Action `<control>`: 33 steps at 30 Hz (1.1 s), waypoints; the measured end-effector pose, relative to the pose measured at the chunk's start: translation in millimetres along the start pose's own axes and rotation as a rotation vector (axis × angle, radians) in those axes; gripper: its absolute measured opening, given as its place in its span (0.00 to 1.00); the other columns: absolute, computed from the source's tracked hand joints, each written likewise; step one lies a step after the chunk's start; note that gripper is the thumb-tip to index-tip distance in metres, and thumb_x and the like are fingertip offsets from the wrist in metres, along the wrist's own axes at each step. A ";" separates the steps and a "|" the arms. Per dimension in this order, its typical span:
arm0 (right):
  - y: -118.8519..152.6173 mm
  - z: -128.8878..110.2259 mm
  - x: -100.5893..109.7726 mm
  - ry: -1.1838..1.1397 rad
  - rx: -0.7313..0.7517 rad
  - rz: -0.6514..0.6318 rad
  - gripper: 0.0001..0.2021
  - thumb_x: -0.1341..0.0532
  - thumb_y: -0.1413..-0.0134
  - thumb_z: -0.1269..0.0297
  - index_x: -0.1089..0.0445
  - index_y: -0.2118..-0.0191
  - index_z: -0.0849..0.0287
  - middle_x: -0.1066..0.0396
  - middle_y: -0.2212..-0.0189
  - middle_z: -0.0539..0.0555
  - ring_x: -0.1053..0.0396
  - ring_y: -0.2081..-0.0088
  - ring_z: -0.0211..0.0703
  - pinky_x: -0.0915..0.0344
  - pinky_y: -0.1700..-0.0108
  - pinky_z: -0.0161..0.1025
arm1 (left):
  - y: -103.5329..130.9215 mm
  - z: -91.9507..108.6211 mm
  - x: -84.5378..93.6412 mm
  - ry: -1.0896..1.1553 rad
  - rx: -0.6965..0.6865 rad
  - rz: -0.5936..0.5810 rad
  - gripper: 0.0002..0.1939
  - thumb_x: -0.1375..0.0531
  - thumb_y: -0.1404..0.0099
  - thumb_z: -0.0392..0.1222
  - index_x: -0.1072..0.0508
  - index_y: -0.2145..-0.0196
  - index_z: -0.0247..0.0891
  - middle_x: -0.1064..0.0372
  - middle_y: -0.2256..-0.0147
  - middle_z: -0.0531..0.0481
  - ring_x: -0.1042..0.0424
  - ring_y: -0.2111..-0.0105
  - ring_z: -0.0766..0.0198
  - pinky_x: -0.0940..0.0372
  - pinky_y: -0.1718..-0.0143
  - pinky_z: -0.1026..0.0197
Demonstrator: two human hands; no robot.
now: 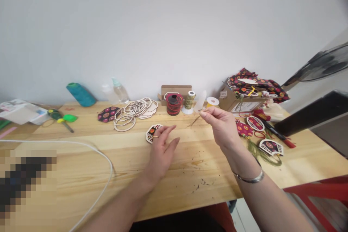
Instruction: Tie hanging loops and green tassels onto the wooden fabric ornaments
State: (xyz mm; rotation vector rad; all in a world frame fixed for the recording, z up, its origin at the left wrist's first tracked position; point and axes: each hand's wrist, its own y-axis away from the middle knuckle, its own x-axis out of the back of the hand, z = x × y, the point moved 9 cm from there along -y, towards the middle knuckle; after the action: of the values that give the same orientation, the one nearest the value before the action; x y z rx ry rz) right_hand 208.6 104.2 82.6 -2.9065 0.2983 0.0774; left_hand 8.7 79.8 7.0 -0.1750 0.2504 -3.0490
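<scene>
Fingers stretched out and thumb apart, my left hand (161, 150) is over the right edge of a small octagonal wooden ornament (150, 132) with dark patterned fabric in its frame. Whether the fingertips touch it, I cannot tell. My right hand (221, 127) is raised above the table, thumb and forefinger pinched on thin brownish threads (193, 121) whose loose ends hang to the left. Behind it stand a spool of dark red cord (174, 106), a spool of gold-green thread (189, 101) and a yellow-and-white spool (212, 102).
Pale wooden cutouts (136, 110) lie at the back, beside a spray bottle (119, 91) and a teal thread cone (81, 95). A cardboard box (232, 103) with fabric and finished ornaments (271, 147) are at right. A white cable (108, 163) crosses the left side; dark scraps (202, 186) dot the table.
</scene>
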 end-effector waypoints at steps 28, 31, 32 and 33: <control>118.7 25.7 -43.8 0.647 0.523 -0.339 0.08 0.42 0.46 0.76 0.29 0.69 0.57 0.33 0.71 0.53 0.41 0.64 0.43 0.37 0.63 0.41 | 29.3 -40.9 -51.1 0.648 0.804 -0.448 0.07 0.35 0.46 0.38 0.27 0.73 0.30 0.29 0.72 0.47 0.49 0.87 0.83 0.60 0.87 0.75; 122.8 29.9 -45.1 0.665 0.501 -0.374 0.08 0.42 0.46 0.75 0.29 0.70 0.57 0.32 0.71 0.53 0.41 0.64 0.43 0.37 0.63 0.41 | 28.2 -42.3 -50.0 0.637 0.806 -0.429 0.07 0.35 0.47 0.37 0.28 0.73 0.30 0.31 0.74 0.49 0.49 0.86 0.82 0.61 0.87 0.76; 123.9 30.3 -45.6 0.666 0.499 -0.384 0.08 0.43 0.46 0.75 0.29 0.70 0.57 0.32 0.71 0.53 0.42 0.64 0.43 0.38 0.63 0.41 | 28.2 -42.6 -50.1 0.638 0.810 -0.427 0.07 0.34 0.47 0.37 0.28 0.74 0.30 0.32 0.74 0.50 0.48 0.86 0.82 0.61 0.87 0.76; 124.8 30.3 -45.9 0.664 0.497 -0.391 0.08 0.43 0.45 0.75 0.29 0.70 0.57 0.32 0.71 0.53 0.42 0.64 0.43 0.38 0.63 0.41 | 28.4 -42.9 -50.5 0.640 0.815 -0.427 0.07 0.34 0.47 0.37 0.28 0.74 0.29 0.33 0.75 0.51 0.48 0.86 0.82 0.61 0.87 0.76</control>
State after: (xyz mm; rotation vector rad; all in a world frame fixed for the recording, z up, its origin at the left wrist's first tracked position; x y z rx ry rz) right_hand 137.1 0.6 30.1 -2.3479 -0.1438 -0.8946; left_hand 55.5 63.0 -45.1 0.8912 -1.1151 -3.1807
